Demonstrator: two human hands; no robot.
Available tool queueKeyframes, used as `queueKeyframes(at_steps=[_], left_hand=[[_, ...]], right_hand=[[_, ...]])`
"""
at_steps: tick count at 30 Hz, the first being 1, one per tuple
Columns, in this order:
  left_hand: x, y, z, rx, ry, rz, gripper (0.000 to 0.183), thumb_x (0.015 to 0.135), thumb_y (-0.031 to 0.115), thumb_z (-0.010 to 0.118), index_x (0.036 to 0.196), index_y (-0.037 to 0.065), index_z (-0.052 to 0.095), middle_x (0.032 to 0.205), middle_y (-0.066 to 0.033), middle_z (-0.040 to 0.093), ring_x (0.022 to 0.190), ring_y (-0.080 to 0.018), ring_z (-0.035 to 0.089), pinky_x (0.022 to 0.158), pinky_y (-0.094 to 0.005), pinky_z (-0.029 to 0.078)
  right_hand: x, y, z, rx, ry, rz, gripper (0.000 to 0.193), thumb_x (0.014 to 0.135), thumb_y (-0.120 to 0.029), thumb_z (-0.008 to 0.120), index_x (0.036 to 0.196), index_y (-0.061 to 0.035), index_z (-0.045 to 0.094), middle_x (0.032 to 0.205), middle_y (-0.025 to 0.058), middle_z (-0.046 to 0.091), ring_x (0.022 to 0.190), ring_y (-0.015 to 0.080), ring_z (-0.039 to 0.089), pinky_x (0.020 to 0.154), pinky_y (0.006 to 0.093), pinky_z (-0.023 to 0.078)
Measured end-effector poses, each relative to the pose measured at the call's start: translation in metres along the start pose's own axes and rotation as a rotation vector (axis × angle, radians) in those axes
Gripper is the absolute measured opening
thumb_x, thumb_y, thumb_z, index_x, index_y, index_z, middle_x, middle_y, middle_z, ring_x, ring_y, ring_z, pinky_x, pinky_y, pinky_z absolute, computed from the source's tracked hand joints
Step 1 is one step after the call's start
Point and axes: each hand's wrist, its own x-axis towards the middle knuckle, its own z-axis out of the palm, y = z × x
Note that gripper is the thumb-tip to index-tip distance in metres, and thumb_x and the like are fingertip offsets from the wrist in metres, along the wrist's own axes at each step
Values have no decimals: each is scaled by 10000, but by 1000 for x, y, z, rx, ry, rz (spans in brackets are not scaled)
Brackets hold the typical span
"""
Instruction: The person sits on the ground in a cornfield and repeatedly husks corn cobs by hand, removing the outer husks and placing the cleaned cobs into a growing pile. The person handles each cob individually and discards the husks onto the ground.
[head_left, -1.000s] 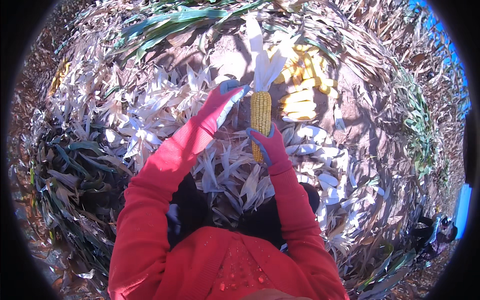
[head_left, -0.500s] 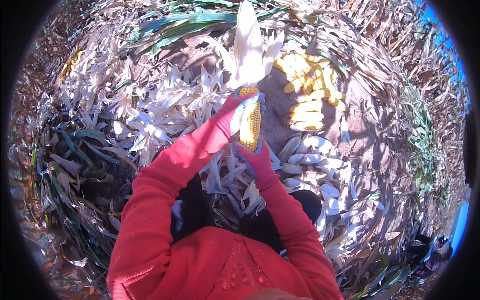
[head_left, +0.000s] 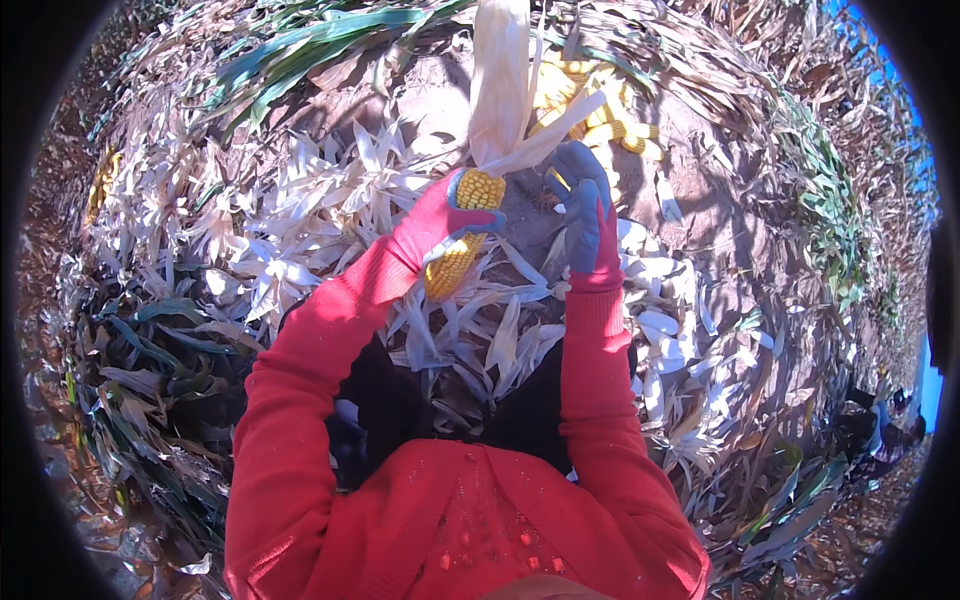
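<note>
My left hand (head_left: 462, 215), in a red and grey work glove, is wrapped around a yellow corn cob (head_left: 452, 268). The cob is tilted, its lower end toward me. Pale dry husk leaves (head_left: 500, 85) are peeled back from its far end and point away from me; one leaf bends right toward my other hand. My right hand (head_left: 588, 215), gloved alike, is raised beside the cob, apart from it. Its fingers are slightly curled, near the bent leaf, and I see nothing gripped in them.
Bare yellow cobs (head_left: 610, 125) lie in a pile at the far right. Nearer, beside my right forearm, are pale cobs still in husk (head_left: 660, 325). Loose husks (head_left: 275, 265) cover the ground to the left, with green stalks (head_left: 320, 50) at the far side.
My right hand has let go of the cob's near end and moved right and away from me. My left hand has shifted slightly left, tilting the cob.
</note>
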Motion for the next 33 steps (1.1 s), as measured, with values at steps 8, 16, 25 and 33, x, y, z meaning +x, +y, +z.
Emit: queueKeyframes(at_steps=[8, 16, 25, 33], left_hand=[[-21, 4, 19, -211, -186, -316, 425, 785, 146, 741, 1151, 6, 575, 951, -86, 652, 817, -165, 658, 721, -309, 540], [-21, -20, 14, -405, -359, 110, 311, 934, 263, 566, 1156, 45, 557, 1091, -119, 629, 993, -217, 635, 898, -344, 510], [-28, -48, 3, 324, -374, 211, 326, 906, 111, 592, 1228, 73, 553, 1149, -71, 607, 1069, -185, 588, 930, -325, 476], [-26, -22, 2, -584, -359, -418, 322, 939, 235, 564, 1207, 60, 595, 1087, -71, 654, 913, -167, 661, 771, -301, 550]], right_hand=[[-11, -2, 17, 33, 63, 148, 431, 908, -102, 623, 1306, 26, 518, 1223, 90, 595, 1102, 135, 551, 945, 304, 448], [-42, 2, 49, -543, -255, -432, 432, 699, 16, 694, 1127, -34, 668, 1232, 157, 614, 1154, 312, 595, 980, 383, 469], [-34, -5, 47, -609, -508, 69, 592, 766, -163, 757, 1300, -34, 538, 1340, 166, 544, 1220, 306, 551, 994, 385, 447], [-33, -12, 45, -463, -396, -97, 770, 693, -151, 821, 1355, 22, 470, 1359, 165, 521, 1267, 242, 494, 1042, 375, 391]])
